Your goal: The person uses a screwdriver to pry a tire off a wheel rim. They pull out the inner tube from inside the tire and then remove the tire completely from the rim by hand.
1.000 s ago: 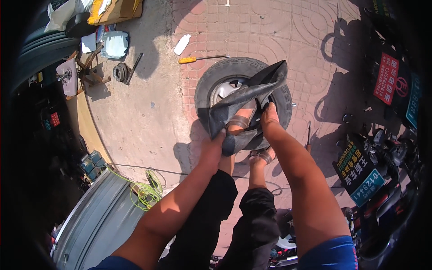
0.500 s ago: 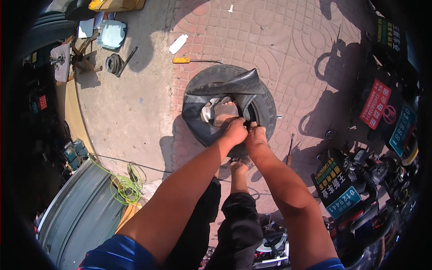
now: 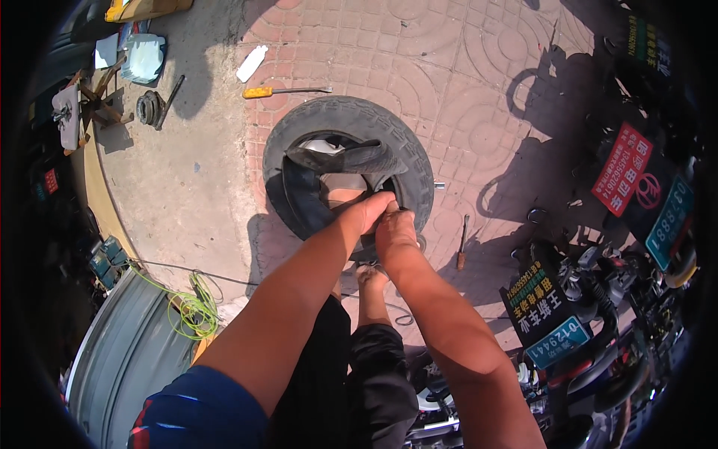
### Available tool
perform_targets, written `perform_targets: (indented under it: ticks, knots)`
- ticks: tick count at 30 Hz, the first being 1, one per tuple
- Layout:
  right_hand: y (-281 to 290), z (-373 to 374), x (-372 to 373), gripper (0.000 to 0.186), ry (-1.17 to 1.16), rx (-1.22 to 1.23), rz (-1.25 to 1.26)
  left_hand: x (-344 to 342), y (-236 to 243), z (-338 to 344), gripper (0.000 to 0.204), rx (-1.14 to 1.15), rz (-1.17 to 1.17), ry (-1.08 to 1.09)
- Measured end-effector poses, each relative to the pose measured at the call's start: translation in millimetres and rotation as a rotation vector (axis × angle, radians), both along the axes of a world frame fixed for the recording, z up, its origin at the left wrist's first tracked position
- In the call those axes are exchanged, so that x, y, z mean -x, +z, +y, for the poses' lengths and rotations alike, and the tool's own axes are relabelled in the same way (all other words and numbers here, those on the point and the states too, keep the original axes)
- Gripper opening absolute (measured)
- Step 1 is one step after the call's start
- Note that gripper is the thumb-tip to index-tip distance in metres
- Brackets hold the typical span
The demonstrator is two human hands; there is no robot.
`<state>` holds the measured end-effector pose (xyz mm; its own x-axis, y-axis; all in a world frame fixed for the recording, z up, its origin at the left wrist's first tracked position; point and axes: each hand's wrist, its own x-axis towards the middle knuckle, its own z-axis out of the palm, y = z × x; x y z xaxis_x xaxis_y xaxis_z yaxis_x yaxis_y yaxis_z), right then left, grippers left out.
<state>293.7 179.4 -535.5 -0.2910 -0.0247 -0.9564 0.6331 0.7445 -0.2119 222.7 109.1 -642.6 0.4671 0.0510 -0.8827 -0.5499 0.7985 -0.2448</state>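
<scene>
A black tyre on a wheel (image 3: 292,127) lies on the pavement, with a dark, limp inner tube (image 3: 336,159) bunched over its opening. One sandalled foot (image 3: 342,193) rests in the middle of the wheel; the other (image 3: 372,275) is just below the tyre. My left hand (image 3: 376,211) and my right hand (image 3: 396,228) meet at the lower right of the opening, both closed with fingertips hidden, so what they grip is unclear. A yellow-handled lever (image 3: 259,92) lies above the tyre, and a screwdriver (image 3: 462,247) lies to its right.
At left are a white bottle (image 3: 251,63), a metal ring part (image 3: 149,108), a wooden stand (image 3: 103,97), a green hose (image 3: 191,307) and grey metal sheeting (image 3: 123,352). Parked two-wheelers (image 3: 613,314) line the right side, casting shadows over the pavement.
The tube has dropped from a raised loop into the wheel opening. My left hand has moved from the left side to beside my right hand at the lower right of the opening.
</scene>
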Motion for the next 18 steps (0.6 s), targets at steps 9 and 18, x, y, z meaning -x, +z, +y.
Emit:
perform_targets:
  ticks: [9,18]
  knots:
    - [4.7,-11.8,-6.7,0.040,0.216,-0.029,0.154,10.1,-28.1,-21.8,0.043,-0.107,0.113,-0.572]
    - [-21.4,-6.8,-63.9,0.041,0.201,-0.065,0.228,-9.3,20.4,36.4,0.044,-0.587,0.305,-1.266]
